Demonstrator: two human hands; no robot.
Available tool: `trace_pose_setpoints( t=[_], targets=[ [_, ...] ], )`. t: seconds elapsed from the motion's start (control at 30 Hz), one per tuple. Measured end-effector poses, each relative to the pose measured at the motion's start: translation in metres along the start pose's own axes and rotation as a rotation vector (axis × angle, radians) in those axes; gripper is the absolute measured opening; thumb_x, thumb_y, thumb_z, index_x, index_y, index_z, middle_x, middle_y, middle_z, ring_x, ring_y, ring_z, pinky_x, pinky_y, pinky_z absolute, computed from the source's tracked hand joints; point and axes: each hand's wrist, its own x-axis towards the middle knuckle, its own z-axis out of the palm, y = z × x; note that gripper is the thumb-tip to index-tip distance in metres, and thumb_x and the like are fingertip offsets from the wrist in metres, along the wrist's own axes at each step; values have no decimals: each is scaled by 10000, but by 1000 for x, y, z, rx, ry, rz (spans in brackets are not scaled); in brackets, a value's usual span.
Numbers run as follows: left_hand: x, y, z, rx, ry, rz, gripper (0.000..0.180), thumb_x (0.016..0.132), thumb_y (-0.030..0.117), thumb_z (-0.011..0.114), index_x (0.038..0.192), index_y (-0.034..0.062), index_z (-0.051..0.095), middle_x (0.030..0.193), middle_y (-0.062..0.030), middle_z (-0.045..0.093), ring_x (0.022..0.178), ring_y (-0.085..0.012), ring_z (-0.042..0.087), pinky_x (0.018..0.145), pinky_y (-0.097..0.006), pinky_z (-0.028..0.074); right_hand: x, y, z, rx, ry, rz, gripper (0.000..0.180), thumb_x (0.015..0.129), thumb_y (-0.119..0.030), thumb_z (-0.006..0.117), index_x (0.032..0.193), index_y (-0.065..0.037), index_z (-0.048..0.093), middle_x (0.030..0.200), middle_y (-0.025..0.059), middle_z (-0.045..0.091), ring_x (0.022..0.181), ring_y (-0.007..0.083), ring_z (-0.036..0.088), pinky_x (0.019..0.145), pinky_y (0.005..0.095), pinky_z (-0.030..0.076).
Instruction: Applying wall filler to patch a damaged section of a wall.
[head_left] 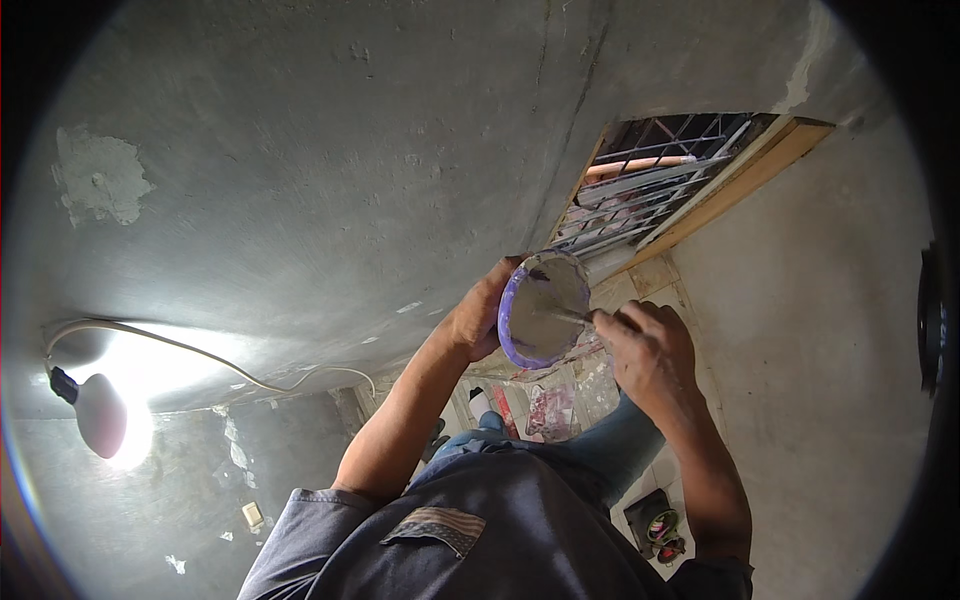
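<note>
Against left fingers (511, 264), purple-rimmed bowl (541, 325), in right fingers (612, 325), seemingly a tool (572, 315)

The left hand (480, 315) holds a purple-rimmed bowl (508, 342), the right hand (650, 352) a thin tool (572, 316).

Floor (599, 394): pale tiles with visible joints, beneath you.
Red-smeared sheet (551, 410): lying between your legs (612, 438).
Red strip (505, 412): narrow, just left of that sheet.
Dark square item (640, 518): on your right, bearing green-edged round things (662, 524), details too small.
</note>
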Motion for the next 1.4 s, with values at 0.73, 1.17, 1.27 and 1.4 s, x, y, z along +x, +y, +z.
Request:
trace_pose_setpoints(
  t=[0.73,1.17,1.27,1.4],
  targets=[
    [18,-28,-5,117,37,106,642,964,504,410,1352,-6,430,1284,-196,540,1160,-299,550,996,-404,450,-24,-5,53,401,-8,446,200,912,-159,557,839,8,639,674,166,650,611,293,667,612,387,503],
    [26,-42,-30,165,192,3,547,948,446,466,1296,29,531,1153,-102,601,1009,-189,573,863,-319,471,-21,-31,51,1520,-196,977,211,975,-153,534,836,-2,583,674,62,602,478,103,537,433,252,444],
    [21,-39,-29,155,154,-34,561,956,464,428,1309,37,517,1175,-106,602,1024,-204,587,867,-340,483,-25,-23,54,1702,-230,1052,173,963,-155,555,872,-11,583,702,74,605,488,123,543,443,265,460],
    [22,-35,-32,-1,101,-40,571,964,467,380,1331,41,481,1219,-123,595,1082,-246,591,934,-380,479,-25,-15,56,1829,-213,1016,161,942,-175,597,912,-17,586,726,86,610,534,159,566,488,293,476]
  ],
)
